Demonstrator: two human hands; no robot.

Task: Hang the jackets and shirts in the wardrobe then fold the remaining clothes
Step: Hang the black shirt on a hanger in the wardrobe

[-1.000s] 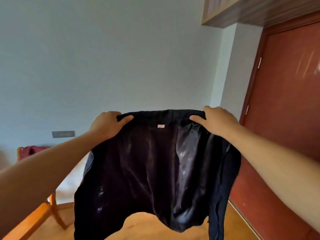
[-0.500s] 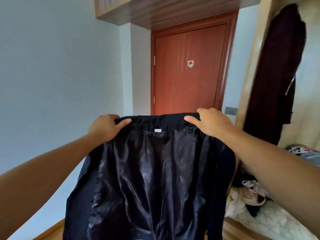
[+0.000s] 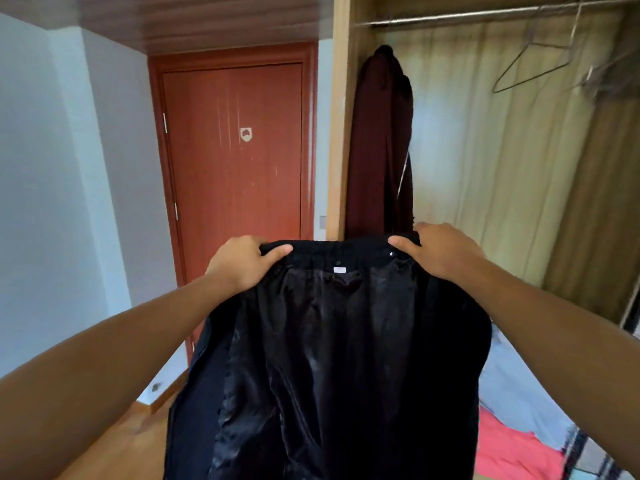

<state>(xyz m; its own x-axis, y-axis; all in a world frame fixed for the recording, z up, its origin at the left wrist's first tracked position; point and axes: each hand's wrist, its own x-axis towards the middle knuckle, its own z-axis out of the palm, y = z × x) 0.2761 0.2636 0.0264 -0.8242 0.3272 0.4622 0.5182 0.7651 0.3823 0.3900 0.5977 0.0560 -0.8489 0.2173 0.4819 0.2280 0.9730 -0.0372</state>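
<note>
The person holds a black jacket (image 3: pixel 339 358) up in the air with both hands, in front of the open wardrobe (image 3: pixel 336 133); the shiny inside of the jacket faces the camera, and a small white label (image 3: pixel 339 270) sits just under the collar. The left hand (image 3: pixel 242 261) grips the left end of the collar; its thumb lies flat on the near side and its other fingers curl over the top edge, clamped on the cloth. The right hand (image 3: pixel 440 251) grips the right end of the collar the same way, thumb in front and fingers curled behind. The jacket hangs down loose between the two arms, open at the front; its bottom runs out of view.

Inside the wardrobe a metal rail (image 3: pixel 450 17) runs across the top; a wire hanger (image 3: pixel 533 64) hangs on it with nothing on it, well to the right. A dark red coat (image 3: pixel 381 140) hangs at the left side of the wardrobe, just behind the jacket's collar; a pale curtain (image 3: pixel 485 150) hangs at the back. Low down on the right lie a light blue cloth (image 3: pixel 512 386) and a red cloth (image 3: pixel 512 448), touching each other. To the left of the wardrobe stands a closed red door (image 3: pixel 235 150); a wooden floor (image 3: pixel 131 441) shows below the left arm.
</note>
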